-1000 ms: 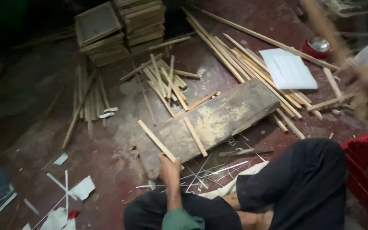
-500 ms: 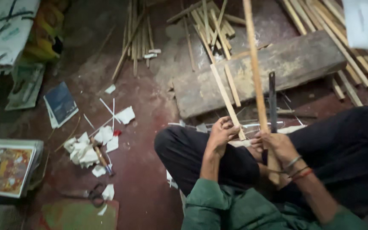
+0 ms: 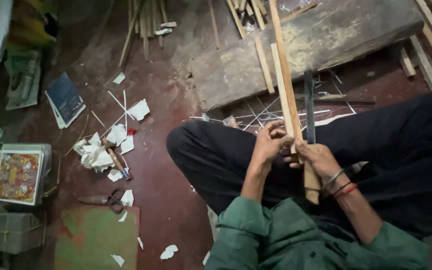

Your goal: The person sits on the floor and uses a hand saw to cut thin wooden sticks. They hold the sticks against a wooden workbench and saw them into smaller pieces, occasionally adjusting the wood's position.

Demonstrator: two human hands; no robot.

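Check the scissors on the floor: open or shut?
Shut, as far as shows: the scissors lie flat beside the green mat, blades together as one dark strip. Dim light hides detail.

Seated cross-legged on a dark red floor (image 3: 166, 200), the person grips a long pale bamboo strip (image 3: 285, 85) with both hands. The left hand (image 3: 268, 145) pinches it beside the right hand (image 3: 316, 157), which also seems to hold a dark narrow blade (image 3: 309, 107) (the dim light blurs it). Ahead lies a worn grey wooden plank (image 3: 306, 50); scissors (image 3: 103, 200) and torn white paper scraps (image 3: 96, 152) lie to the left.
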